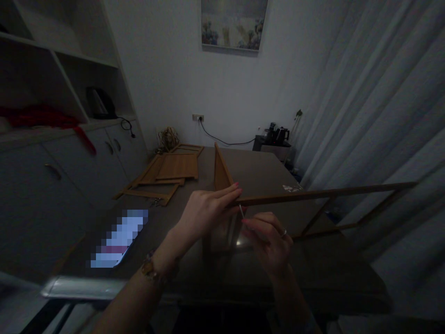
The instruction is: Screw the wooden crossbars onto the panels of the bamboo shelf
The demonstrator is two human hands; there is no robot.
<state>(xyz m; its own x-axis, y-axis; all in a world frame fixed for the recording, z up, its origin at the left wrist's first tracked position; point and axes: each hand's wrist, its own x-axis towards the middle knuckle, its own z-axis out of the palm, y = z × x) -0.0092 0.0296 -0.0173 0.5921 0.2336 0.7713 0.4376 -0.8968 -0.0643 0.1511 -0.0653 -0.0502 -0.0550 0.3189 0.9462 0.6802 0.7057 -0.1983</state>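
The right grip (268, 237) pinched a slim metal rod (242, 211), probably best kept straight, its tip at the wooden frame (327, 193) just beyond; the left grip (206, 206) clasped the frame's end, an upright panel (220, 170) just behind.

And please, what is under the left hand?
A wooden panel shows beyond the left hand, and a wooden frame extends rightward from beside it. What lies directly beneath the hand is covered, so I cannot tell whether panel and frame touch there.
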